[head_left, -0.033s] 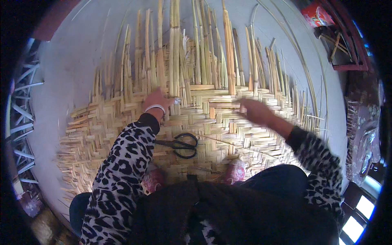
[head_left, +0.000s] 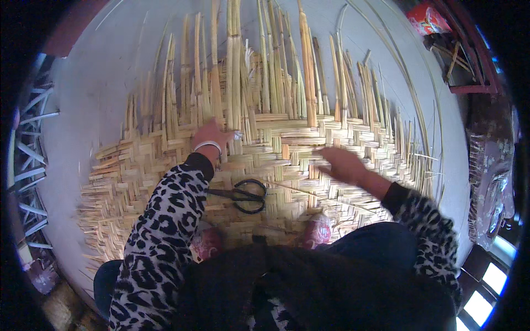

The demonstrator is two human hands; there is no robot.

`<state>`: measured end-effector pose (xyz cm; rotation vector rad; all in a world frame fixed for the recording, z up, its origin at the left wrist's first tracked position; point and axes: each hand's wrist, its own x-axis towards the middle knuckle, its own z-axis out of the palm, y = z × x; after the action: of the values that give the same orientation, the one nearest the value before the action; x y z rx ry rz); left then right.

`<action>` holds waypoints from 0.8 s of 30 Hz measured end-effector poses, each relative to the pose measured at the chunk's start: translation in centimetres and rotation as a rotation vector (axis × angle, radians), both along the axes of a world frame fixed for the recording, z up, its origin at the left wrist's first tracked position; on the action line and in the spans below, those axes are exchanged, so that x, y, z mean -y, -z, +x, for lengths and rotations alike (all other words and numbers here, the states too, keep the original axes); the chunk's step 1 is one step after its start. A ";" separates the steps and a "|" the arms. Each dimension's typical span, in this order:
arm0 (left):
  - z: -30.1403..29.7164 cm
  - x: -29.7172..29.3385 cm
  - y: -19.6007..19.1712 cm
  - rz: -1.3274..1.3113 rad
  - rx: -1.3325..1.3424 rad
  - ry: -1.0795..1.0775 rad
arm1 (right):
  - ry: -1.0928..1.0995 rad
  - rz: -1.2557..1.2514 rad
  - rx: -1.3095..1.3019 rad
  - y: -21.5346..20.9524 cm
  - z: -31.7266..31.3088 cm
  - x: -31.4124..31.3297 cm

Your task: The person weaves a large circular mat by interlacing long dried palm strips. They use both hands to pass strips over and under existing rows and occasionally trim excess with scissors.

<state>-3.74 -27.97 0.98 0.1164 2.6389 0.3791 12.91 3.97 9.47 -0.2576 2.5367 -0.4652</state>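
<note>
A broad woven mat of split pale reed strips spreads on the floor before me, with long unwoven strips sticking up from its far edge. My left hand rests on the mat at the foot of these strips, a finger and thumb spread apart. White wrapping shows on one digit, and a white band circles the wrist. Over the right part of the weave is my right hand, fingers stretched and parted, nothing seen in them; whether it touches the mat I cannot tell. Black-handled scissors lie on the mat between my arms.
My pink shoes stand on the mat's near part. Long thin strips curve over the grey floor at the far right. A metal lattice rack is on the left, and a dark red wooden frame with a red package at the upper right.
My right hand has shifted slightly nearer to me and its fingers show straighter. My left hand stays in place on the mat.
</note>
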 end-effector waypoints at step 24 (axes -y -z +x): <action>4.5 -7.8 -0.8 0.130 -0.014 0.086 | -0.071 -0.152 -0.346 4.2 12.5 4.4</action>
<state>0.76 -20.21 1.83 0.2748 2.6117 0.5216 25.46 -0.41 5.28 -0.5230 2.8176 -0.6332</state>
